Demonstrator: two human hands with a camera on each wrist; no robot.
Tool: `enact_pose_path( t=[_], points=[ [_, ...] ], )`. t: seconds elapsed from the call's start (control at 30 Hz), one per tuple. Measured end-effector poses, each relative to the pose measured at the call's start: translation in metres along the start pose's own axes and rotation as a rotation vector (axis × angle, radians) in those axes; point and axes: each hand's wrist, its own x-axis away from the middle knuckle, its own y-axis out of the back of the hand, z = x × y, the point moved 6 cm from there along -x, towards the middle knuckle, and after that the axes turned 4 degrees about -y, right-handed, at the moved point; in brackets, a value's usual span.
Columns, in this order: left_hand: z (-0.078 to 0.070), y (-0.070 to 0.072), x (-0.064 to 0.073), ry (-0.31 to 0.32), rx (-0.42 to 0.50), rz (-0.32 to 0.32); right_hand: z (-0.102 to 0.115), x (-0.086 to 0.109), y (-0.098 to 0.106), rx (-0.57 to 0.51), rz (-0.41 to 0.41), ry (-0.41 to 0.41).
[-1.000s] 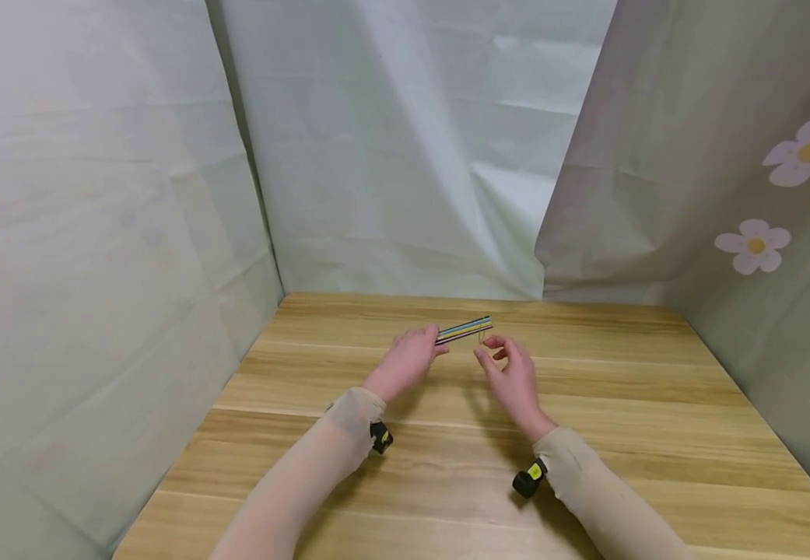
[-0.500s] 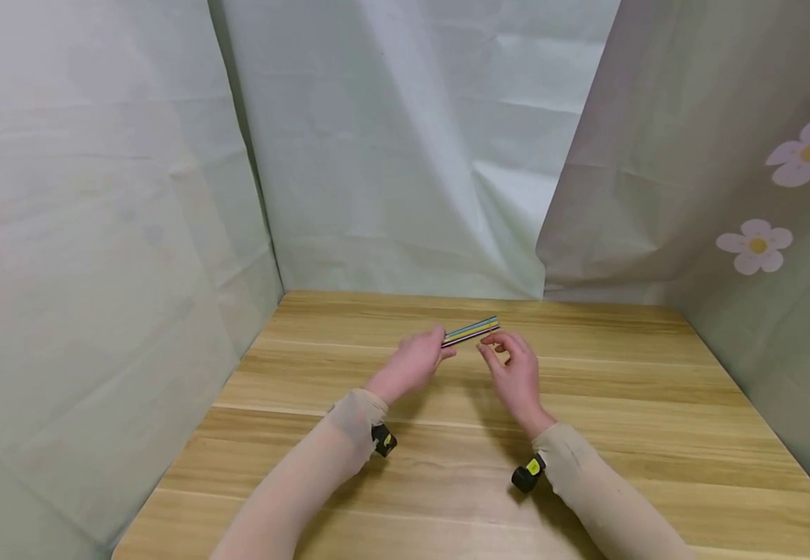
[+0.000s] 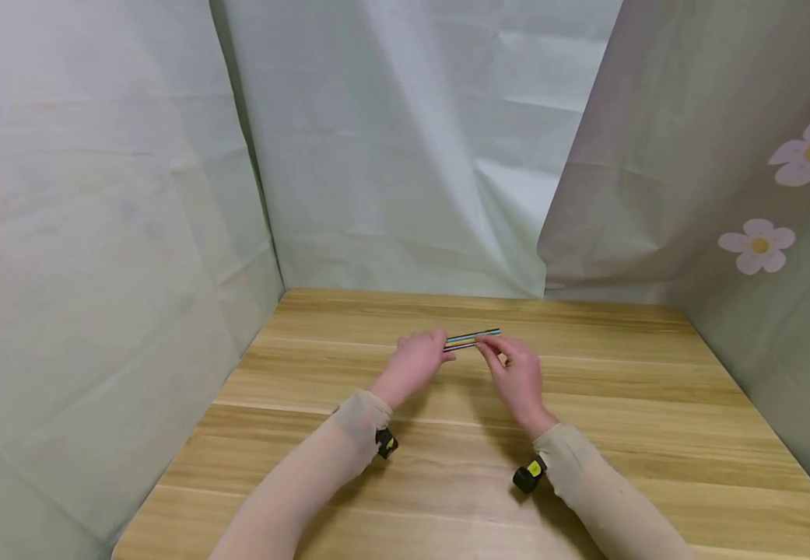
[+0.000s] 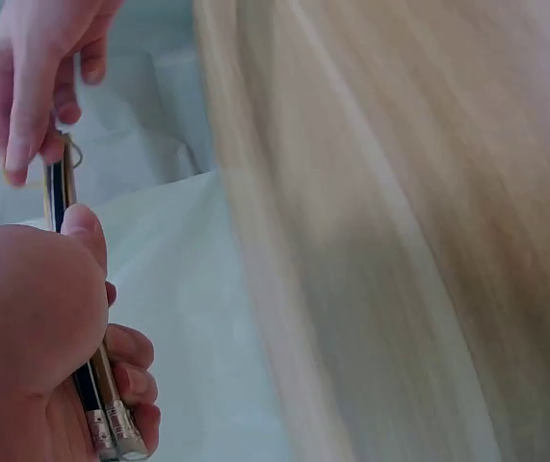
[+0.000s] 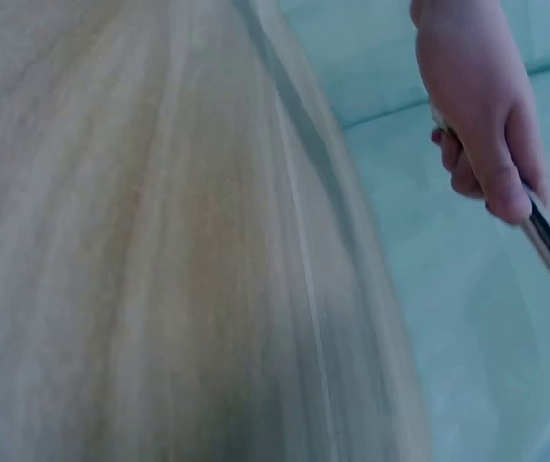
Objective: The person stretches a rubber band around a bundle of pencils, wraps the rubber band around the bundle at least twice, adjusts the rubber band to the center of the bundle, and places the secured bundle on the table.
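Observation:
A thin bundle of pencils [image 3: 461,341] slants up to the right above the far half of the table. My left hand [image 3: 415,362] grips it at the left end. In the left wrist view, metal-banded eraser ends [image 4: 117,431] stick out below the curled fingers. A thin tan rubber band [image 4: 78,154] loops at the bundle's other end, also showing at the edge of the right wrist view. My right hand [image 3: 518,377] pinches this band with thumb and fingertips right at the pencils, overlapping their lower side.
A wood-grain table [image 3: 440,490] spreads beneath both hands. Pale cloth sheets [image 3: 405,155] hang behind it and at both sides, the right one printed with white flowers [image 3: 759,245]. Small black cameras [image 3: 529,476] sit on both wrists.
The bundle has shifted slightly right and its far end has dipped. My right fingertips, earlier below the pencils with the band stretched down to them, now lie against the bundle.

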Motion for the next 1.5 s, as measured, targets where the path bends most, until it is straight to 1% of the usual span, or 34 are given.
enact_pose_path(
  t=[0.07,0.13,0.2,0.27,0.33,0.37,0.43,0.47,0.5,0.57,0.63,0.7,0.8,0.87,0.93,0.97,1.0,1.07,1.13,1.23,1.3,1.4,1.47,1.5],
  points=[
    [-0.001,-0.002,0.000,-0.009,-0.005,-0.001,0.004,0.001,-0.003,0.026,0.054,0.023],
    [-0.001,-0.004,-0.001,-0.008,0.004,0.012,0.005,0.002,-0.006,0.028,0.103,0.007],
    [0.000,-0.005,-0.002,-0.001,0.022,0.033,0.002,0.003,-0.008,0.007,0.140,-0.041],
    [0.003,-0.007,-0.004,0.003,0.057,0.058,-0.003,0.003,-0.008,-0.023,0.165,-0.109],
    [0.005,-0.008,-0.004,-0.017,0.111,0.081,-0.011,0.003,-0.008,-0.054,0.184,-0.178],
    [0.006,-0.008,-0.004,-0.031,0.153,0.094,-0.015,0.002,-0.008,-0.069,0.195,-0.205],
    [0.006,-0.009,-0.004,-0.066,0.251,0.120,-0.019,0.000,-0.009,-0.077,0.234,-0.226],
    [0.005,-0.010,-0.004,-0.083,0.296,0.136,-0.020,-0.001,-0.010,-0.079,0.264,-0.221],
    [0.003,-0.010,-0.003,-0.095,0.336,0.148,-0.019,-0.002,-0.012,-0.073,0.302,-0.206],
    [0.001,-0.010,-0.003,-0.103,0.373,0.168,-0.013,-0.001,-0.018,-0.054,0.384,-0.132],
    [0.001,-0.009,-0.003,-0.101,0.349,0.166,-0.004,0.002,-0.022,-0.033,0.446,-0.024],
    [0.004,-0.008,-0.003,-0.074,0.300,0.156,0.005,0.006,-0.023,-0.024,0.469,0.092],
    [0.012,-0.009,-0.003,-0.005,0.239,0.135,0.015,0.009,-0.018,-0.026,0.436,0.274],
    [0.018,-0.010,-0.002,0.053,0.227,0.132,0.022,0.012,-0.012,-0.066,0.424,0.370],
    [0.023,-0.012,-0.001,0.109,0.229,0.145,0.030,0.014,-0.007,-0.133,0.429,0.440],
    [0.025,-0.013,0.000,0.135,0.235,0.155,0.034,0.015,-0.005,-0.181,0.446,0.451],
    [0.027,-0.014,0.001,0.158,0.247,0.167,0.037,0.016,-0.005,-0.236,0.469,0.446],
    [0.030,-0.013,0.002,0.198,0.263,0.190,0.044,0.018,-0.005,-0.352,0.522,0.388],
    [0.032,-0.010,0.002,0.237,0.285,0.197,0.047,0.018,-0.007,-0.483,0.563,0.273],
    [0.037,-0.005,-0.002,0.288,0.297,0.144,0.046,0.018,-0.012,-0.670,0.585,-0.006],
    [0.038,0.000,-0.005,0.309,0.293,0.078,0.041,0.017,-0.016,-0.785,0.561,-0.220],
    [0.037,0.006,-0.010,0.290,0.219,-0.010,0.031,0.018,-0.024,-0.936,0.504,-0.547],
    [0.034,0.009,-0.011,0.256,0.171,-0.057,0.025,0.018,-0.028,-1.016,0.461,-0.723],
    [0.031,0.010,-0.012,0.230,0.152,-0.075,0.022,0.018,-0.030,-1.055,0.444,-0.797]
  ],
)
